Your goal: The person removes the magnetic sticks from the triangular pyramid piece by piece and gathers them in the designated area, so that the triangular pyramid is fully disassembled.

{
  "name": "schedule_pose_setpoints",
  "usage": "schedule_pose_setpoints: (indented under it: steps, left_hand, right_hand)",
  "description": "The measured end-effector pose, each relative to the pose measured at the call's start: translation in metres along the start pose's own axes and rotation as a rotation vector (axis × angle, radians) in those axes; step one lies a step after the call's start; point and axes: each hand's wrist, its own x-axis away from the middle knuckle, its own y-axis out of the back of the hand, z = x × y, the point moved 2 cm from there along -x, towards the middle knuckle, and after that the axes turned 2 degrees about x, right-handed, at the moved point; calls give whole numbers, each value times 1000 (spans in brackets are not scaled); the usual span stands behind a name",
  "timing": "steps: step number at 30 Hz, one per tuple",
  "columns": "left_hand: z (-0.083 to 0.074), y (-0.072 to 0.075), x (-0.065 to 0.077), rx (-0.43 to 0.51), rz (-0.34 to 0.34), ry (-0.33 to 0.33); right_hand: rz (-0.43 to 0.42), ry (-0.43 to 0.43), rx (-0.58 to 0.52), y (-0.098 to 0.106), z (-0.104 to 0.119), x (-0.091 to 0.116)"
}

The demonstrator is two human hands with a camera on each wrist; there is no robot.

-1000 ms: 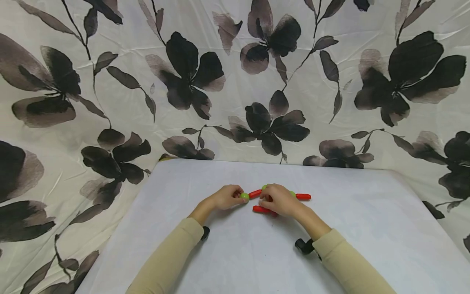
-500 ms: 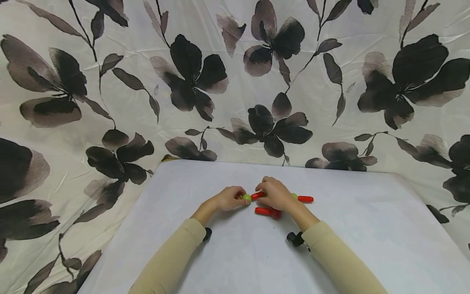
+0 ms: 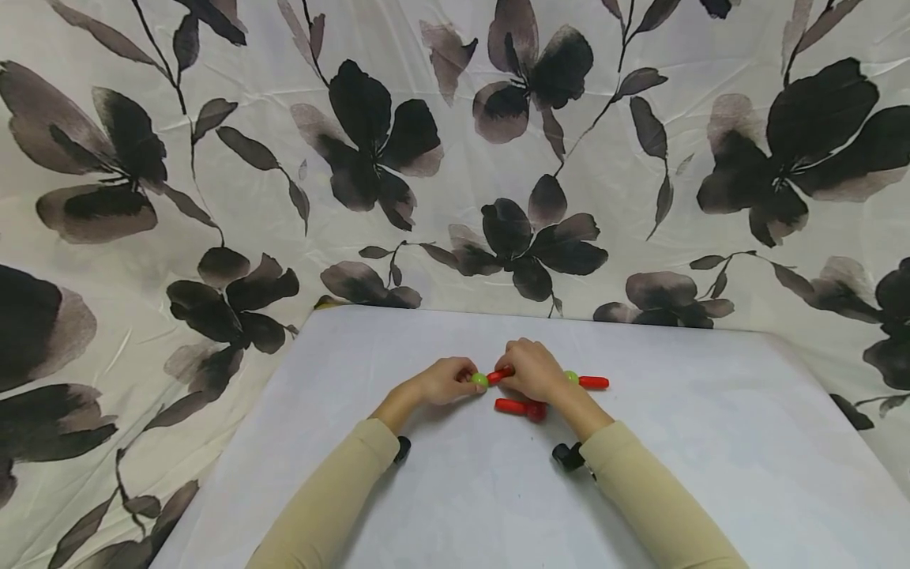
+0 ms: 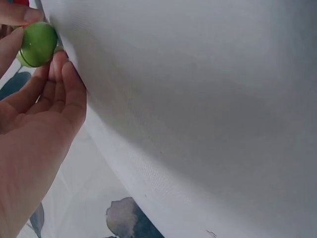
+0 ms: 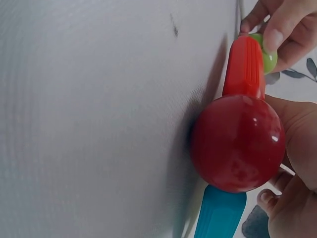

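Green ball (image 3: pixel 479 381) sits, in the head view, at the fingertips of the left hand (image 3: pixel 444 381), whose curled fingers pinch it. Touching it is a short red rod (image 3: pixel 498 374), its other end nipped between the bent fingers of the right hand (image 3: pixel 533 371). Just beyond the right hand shows a second green ball (image 3: pixel 572 376), joined to an outer red rod (image 3: pixel 594 382); nearer the person, a lower red rod (image 3: pixel 512 406) meets a red ball (image 3: pixel 536 412) on the white tabletop (image 3: pixel 462 490). Compared with a second ago, the right hand is farther from the person, its fingers have come onto the short red rod, and the red ball shows more fully; the left hand keeps its pinch.

Left wrist view: the green ball is near the left edge, fingertips against its upper side, more fingers curled below it.

Right wrist view: the red ball looms between the lower red rod and a teal rod (image 5: pixel 221 213). The right hand lies beside it, its grip impossible to tell there; the green ball peeps from behind the lower red rod's tip, under the left thumb
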Motion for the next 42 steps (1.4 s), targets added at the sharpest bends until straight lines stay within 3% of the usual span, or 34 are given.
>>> schedule_pose_setpoints:
  steps: [18,26,42]
  left_hand:
    - [3,1,4,-39,56,-37]
    - [5,2,13,-30,67,-48]
    - [12,1,18,13,27,-29]
  right_hand:
    - [-21,77,52,4,6,2]
    - [-37,26,105,6,-1,5]
    - [-23,22,69,6,-3,6]
